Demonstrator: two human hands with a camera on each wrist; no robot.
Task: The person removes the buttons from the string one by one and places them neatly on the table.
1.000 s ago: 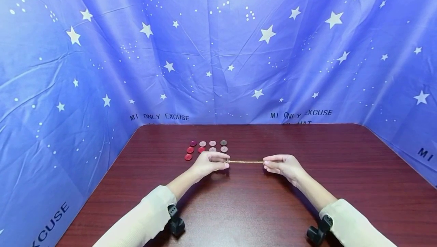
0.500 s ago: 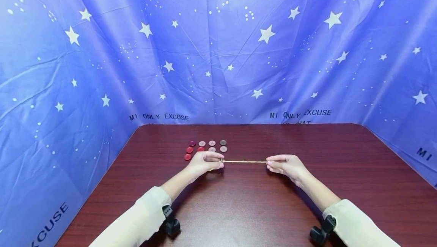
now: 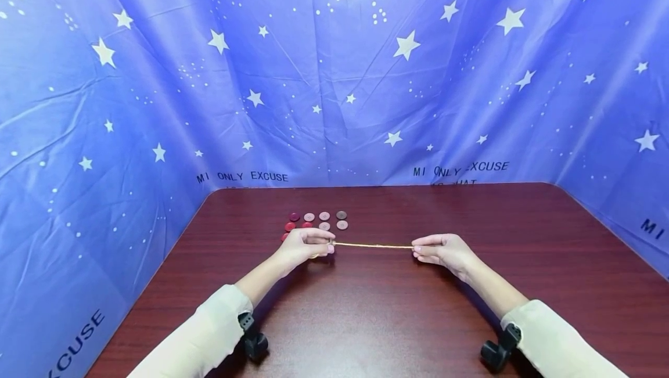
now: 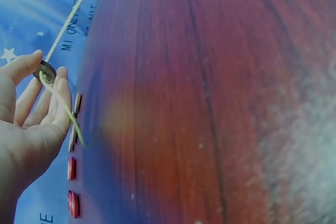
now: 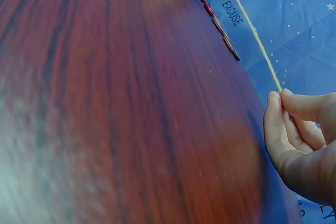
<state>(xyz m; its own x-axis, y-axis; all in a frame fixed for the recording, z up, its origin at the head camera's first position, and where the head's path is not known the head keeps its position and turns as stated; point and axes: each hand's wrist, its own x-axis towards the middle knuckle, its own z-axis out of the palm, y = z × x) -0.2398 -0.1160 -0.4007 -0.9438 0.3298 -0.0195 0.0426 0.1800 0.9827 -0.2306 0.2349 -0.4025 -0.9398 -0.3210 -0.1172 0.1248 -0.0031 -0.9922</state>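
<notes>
In the left wrist view, a dark button (image 4: 50,69) is pinched between the thumb and fingers of my left hand (image 3: 297,248). A yellow string (image 3: 373,245) passes through it, and its short tail (image 4: 77,128) hangs across the fingers on the near side. The longer stretch runs nearly straight above the table to my right hand (image 3: 450,255), whose thumb and fingertips pinch it. Just behind my left hand, loose buttons lie in rows: red buttons (image 3: 290,226), pale pink buttons (image 3: 324,216) and a brown button (image 3: 341,215). My left hand partly covers the nearest red ones.
The dark red wooden table (image 3: 376,320) spreads under both hands. A blue star-patterned curtain (image 3: 334,76) rises behind it and along both sides. Each sleeve carries a black wrist camera, one at the left cuff (image 3: 255,343) and one at the right cuff (image 3: 496,355).
My hands have drawn apart, the left one moving left with the button and the right one slightly right. More string now shows between them. The head view has tilted a little.
</notes>
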